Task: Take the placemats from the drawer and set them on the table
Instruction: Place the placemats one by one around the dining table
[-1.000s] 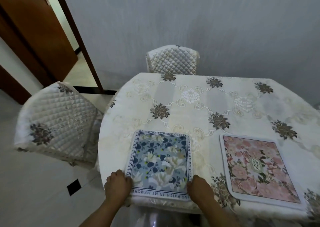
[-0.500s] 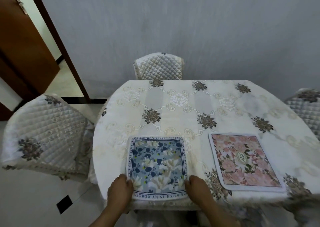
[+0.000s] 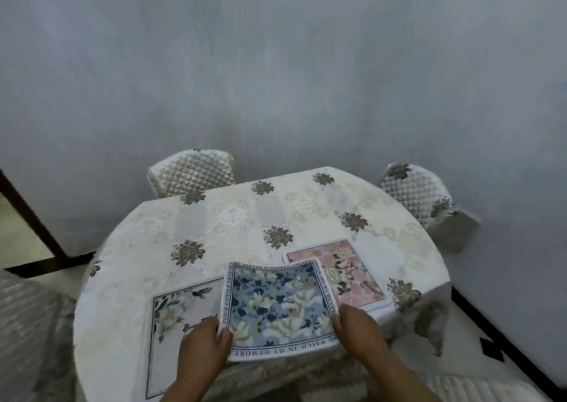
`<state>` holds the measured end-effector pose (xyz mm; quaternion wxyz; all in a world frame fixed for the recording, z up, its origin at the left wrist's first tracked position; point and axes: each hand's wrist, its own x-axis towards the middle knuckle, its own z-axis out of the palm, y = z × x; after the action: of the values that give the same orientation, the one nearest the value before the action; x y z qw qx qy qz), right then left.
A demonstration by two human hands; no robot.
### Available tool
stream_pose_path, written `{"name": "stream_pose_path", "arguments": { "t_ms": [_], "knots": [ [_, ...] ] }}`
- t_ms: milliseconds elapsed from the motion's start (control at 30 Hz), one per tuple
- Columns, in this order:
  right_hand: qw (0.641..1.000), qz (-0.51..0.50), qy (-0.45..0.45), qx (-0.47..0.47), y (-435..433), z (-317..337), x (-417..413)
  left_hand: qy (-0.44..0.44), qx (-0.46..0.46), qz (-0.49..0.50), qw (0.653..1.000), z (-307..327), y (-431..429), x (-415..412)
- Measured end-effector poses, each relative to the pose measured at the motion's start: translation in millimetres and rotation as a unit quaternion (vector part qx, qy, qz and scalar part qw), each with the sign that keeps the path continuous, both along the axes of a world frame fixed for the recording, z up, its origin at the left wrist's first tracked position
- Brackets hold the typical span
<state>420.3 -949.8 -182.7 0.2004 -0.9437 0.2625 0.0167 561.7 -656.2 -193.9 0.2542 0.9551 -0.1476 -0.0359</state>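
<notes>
Both hands held the blue placemat [image 3: 277, 302] by its near corners, the left hand [image 3: 204, 345] pinching the near-left edge and the right hand [image 3: 356, 325] clamped on the near-right corner. The mat sat lifted over the tabletop [image 3: 214, 227], its far edge curling up and tilted slightly rightward. It overlapped a white placemat [image 3: 175, 312] on the left and a pink placemat [image 3: 349, 269] on the right, both lying flat.
</notes>
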Motion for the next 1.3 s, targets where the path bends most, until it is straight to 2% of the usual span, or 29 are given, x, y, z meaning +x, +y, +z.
{"name": "stream_pose_path", "arguments": {
  "t_ms": [167, 367, 633, 900, 1300],
  "knots": [
    [0.997, -0.070, -0.015, -0.006, -78, 20, -105, -0.034, -0.016, -0.073, 0.997, 19, -99, -59],
    [0.987, -0.150, -0.050, -0.033, -175, 39, -264, -0.037, -0.037, -0.133, 0.990, 36, -229, -179],
    [0.976, -0.199, -0.063, -0.061, -292, 70, -415, -0.021, -0.077, -0.188, 0.979, 62, -365, -309],
    [0.971, -0.219, -0.081, -0.059, -395, 71, -452, -0.049, -0.084, -0.209, 0.973, 75, -474, -341],
    [0.964, -0.247, -0.070, -0.071, -598, 67, -421, -0.026, -0.096, -0.230, 0.968, 69, -694, -293]
  ]
}}
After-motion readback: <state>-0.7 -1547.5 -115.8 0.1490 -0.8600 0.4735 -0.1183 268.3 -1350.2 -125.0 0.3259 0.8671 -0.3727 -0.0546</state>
